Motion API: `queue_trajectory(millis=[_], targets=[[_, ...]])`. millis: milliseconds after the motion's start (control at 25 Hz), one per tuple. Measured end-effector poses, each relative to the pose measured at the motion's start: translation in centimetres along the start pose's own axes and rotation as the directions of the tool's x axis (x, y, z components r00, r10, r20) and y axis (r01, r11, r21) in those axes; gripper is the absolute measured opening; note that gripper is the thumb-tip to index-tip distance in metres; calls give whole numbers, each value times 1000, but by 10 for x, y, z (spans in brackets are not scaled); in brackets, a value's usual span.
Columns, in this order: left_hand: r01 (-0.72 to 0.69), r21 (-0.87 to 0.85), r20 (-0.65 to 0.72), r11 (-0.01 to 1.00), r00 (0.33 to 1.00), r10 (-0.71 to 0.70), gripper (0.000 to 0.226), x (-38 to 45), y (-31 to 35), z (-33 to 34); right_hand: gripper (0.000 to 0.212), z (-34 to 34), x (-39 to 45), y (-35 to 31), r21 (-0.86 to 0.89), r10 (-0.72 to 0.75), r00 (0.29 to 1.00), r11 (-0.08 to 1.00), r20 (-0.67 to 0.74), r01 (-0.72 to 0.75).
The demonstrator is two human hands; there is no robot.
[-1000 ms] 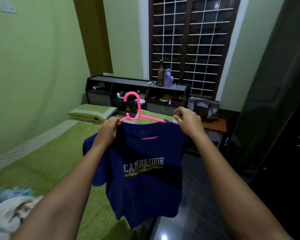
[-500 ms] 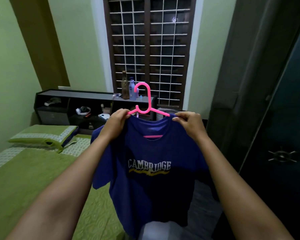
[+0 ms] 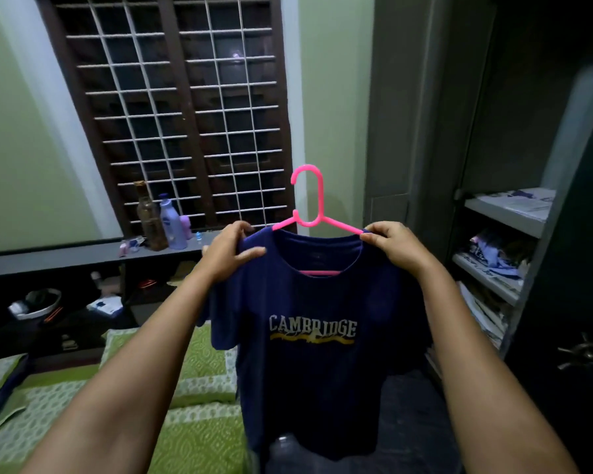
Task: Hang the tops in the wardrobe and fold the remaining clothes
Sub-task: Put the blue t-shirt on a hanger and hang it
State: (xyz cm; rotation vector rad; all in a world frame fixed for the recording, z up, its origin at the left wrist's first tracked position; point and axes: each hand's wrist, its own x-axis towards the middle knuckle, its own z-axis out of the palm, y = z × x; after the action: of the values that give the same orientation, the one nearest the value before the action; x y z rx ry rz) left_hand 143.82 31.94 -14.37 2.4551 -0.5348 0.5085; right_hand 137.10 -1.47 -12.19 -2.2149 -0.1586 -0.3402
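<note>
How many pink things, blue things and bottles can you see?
Pink things: 1, the hanger
Blue things: 1, the T-shirt, held at its shoulders by the left hand and the right hand
Bottles on the shelf: 2, a brown bottle and a white bottle
Total: 4

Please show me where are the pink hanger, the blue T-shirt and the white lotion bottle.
pink hanger [image 3: 309,193], head view, on its hook.
blue T-shirt [image 3: 308,378], head view, on its front below the print.
white lotion bottle [image 3: 171,224], head view, on its body.
</note>
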Motion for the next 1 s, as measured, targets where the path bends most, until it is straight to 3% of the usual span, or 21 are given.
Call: queue_trajectory(millis=[80,240,360,440,520,600,720,840,1000], targets=[[85,27,84,996,993,-87,40,23,-42,20,11,-3,20,25,7,33,998,999,-51,-33],[170,-223,119,960,982,-147,5,89,-80,57,13,-21,70,76,23,74,988,997,-134,-72],[225,-349,172,910,970,-174,16,151,-87,82,13,-49,115,109,65,87,985,995,-152,-78],[223,-337,179,915,969,-170,26,202,-81,102,13,-64,144,122,75,91,985,994,-144,-81],[112,-214,94,971,991,-93,36,254,-50,125,13,-76,173,133,53,96,981,995,-171,-88],[-112,-199,53,973,991,125,51,300,6,159,13,-92,201,149,38,100,973,995,-207,-94],[-406,-179,112,896,896,429,32,339,89,212,12,-120,219,173,71,142,947,989,-287,-127],[-459,-331,51,824,864,502,21,382,125,266,23,-151,215,203,38,172,860,984,-480,-175],[-557,-438,29,706,776,630,18,428,182,326,27,-186,209,230,-290,130,760,873,-636,-392]])
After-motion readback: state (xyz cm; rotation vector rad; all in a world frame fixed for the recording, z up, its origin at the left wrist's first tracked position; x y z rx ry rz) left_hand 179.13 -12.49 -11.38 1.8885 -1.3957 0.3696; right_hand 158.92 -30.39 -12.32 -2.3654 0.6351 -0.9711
